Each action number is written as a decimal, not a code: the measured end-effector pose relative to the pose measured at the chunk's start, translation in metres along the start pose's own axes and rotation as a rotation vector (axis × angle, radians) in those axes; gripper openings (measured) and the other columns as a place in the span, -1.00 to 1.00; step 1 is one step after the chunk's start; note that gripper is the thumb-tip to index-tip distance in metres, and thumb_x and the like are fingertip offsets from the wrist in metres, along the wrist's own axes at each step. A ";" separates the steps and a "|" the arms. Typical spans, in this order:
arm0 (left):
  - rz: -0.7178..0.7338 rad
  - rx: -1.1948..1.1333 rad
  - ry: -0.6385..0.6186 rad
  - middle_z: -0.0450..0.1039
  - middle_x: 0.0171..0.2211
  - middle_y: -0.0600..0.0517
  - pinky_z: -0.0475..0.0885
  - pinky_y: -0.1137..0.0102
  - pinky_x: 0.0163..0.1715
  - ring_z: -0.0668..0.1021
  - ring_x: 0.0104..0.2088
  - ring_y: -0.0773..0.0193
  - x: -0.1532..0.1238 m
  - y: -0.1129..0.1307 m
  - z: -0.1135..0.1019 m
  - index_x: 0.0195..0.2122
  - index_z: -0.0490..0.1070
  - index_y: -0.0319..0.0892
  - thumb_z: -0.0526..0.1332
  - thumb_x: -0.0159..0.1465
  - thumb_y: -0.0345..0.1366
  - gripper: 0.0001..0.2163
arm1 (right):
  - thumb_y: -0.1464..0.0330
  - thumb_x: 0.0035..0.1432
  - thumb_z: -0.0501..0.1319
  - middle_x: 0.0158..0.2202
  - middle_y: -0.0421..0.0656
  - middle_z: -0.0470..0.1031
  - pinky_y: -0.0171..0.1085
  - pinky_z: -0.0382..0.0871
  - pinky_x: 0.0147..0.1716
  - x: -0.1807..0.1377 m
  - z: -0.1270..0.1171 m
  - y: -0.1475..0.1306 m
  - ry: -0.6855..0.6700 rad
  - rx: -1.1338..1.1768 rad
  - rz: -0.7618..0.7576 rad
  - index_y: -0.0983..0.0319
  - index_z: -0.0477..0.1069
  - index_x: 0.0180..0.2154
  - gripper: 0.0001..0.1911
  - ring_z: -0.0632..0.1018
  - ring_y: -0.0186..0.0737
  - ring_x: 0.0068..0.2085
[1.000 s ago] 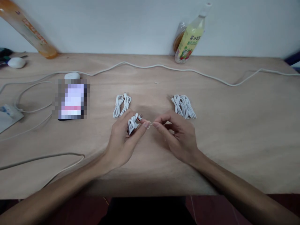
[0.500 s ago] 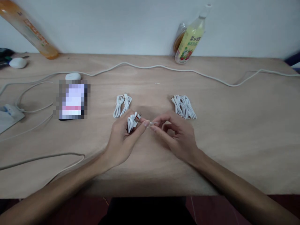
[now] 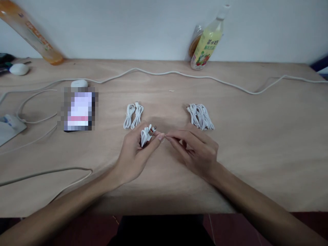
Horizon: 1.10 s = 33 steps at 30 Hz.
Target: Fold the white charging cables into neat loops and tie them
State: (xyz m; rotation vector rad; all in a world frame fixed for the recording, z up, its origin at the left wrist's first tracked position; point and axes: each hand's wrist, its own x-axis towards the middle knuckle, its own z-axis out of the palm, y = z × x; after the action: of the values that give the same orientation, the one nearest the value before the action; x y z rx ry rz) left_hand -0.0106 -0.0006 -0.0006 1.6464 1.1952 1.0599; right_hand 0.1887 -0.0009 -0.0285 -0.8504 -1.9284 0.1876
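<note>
My left hand (image 3: 135,153) is closed round a small coiled white cable (image 3: 146,134) with a plug end showing by the thumb. My right hand (image 3: 197,150) is just to its right, fingers pinched together at a thin tie or wire end that reaches the left fingertips. Both hands hover low over the wooden table (image 3: 256,143) near its front. Behind the left hand lies a bundled white cable (image 3: 133,115). Behind the right hand lies a pile of white cables (image 3: 200,116).
A phone with a lit screen (image 3: 79,110) lies to the left, a white earbud case (image 3: 79,83) behind it. A long white cord (image 3: 179,73) runs across the table. A yellow drink bottle (image 3: 206,41) leans on the wall; an orange bottle (image 3: 33,32) at far left.
My right hand has turned palm down and its fingers have drawn together at the tie. The left hand keeps the coiled cable almost in place.
</note>
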 end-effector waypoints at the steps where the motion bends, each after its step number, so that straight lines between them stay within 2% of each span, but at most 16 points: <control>1: 0.001 0.007 0.001 0.30 -0.44 0.13 0.29 0.31 -0.36 0.37 -0.42 0.28 0.000 0.000 0.000 -0.41 0.35 -0.09 0.30 0.44 -0.27 -0.74 | 0.54 0.44 0.32 -0.25 -0.16 0.70 -0.19 0.56 -0.33 0.000 0.000 0.000 -0.003 -0.005 0.000 0.12 0.62 -0.04 -0.79 0.65 -0.19 -0.32; 6: 0.012 0.028 0.014 0.30 -0.43 0.12 0.30 0.30 -0.34 0.40 -0.39 0.26 -0.001 -0.002 0.001 -0.40 0.37 -0.09 0.30 0.45 -0.28 -0.75 | 0.53 0.44 0.33 -0.22 -0.14 0.73 -0.15 0.58 -0.28 0.002 -0.001 -0.001 -0.014 -0.056 -0.021 0.11 0.63 -0.04 -0.78 0.67 -0.14 -0.26; 12: 0.022 0.028 0.026 0.32 -0.41 0.13 0.29 0.31 -0.35 0.39 -0.39 0.28 -0.001 -0.003 0.002 -0.41 0.30 -0.09 0.31 0.44 -0.30 -0.73 | 0.53 0.44 0.33 -0.25 -0.13 0.72 -0.15 0.60 -0.29 0.003 0.000 -0.003 0.020 -0.065 0.002 0.13 0.65 -0.07 -0.81 0.67 -0.14 -0.28; 19: -0.072 -0.057 0.029 0.30 -0.47 0.14 0.31 0.35 -0.40 0.36 -0.44 0.29 0.000 -0.001 0.002 -0.39 0.43 -0.10 0.33 0.41 -0.23 -0.78 | 0.51 0.44 0.35 -0.21 -0.15 0.74 -0.17 0.60 -0.32 0.000 0.000 -0.002 0.020 -0.009 0.043 0.11 0.64 -0.01 -0.79 0.66 -0.18 -0.31; 23: -0.104 -0.114 0.026 0.32 -0.49 0.15 0.33 0.36 -0.42 0.35 -0.46 0.30 0.001 -0.001 0.001 -0.41 0.44 -0.10 0.35 0.37 -0.25 -0.79 | 0.51 0.42 0.37 -0.22 -0.15 0.74 -0.17 0.62 -0.31 0.000 0.001 -0.002 0.007 -0.001 0.075 0.10 0.63 -0.03 -0.80 0.69 -0.15 -0.28; 33: -0.150 -0.168 -0.057 0.16 -0.52 0.17 0.24 0.36 -0.45 0.21 -0.49 0.32 0.004 0.001 0.000 -0.48 0.33 -0.09 0.31 0.41 -0.24 -0.70 | 0.52 0.44 0.34 -0.25 -0.16 0.71 -0.19 0.58 -0.34 0.001 0.001 -0.001 0.013 -0.010 0.069 0.12 0.57 -0.11 -0.84 0.69 -0.16 -0.26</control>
State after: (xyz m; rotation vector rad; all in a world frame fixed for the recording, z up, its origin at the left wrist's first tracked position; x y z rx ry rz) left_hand -0.0091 0.0035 0.0007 1.4258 1.1415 0.9852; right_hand 0.1868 -0.0007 -0.0281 -0.9234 -1.8903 0.2136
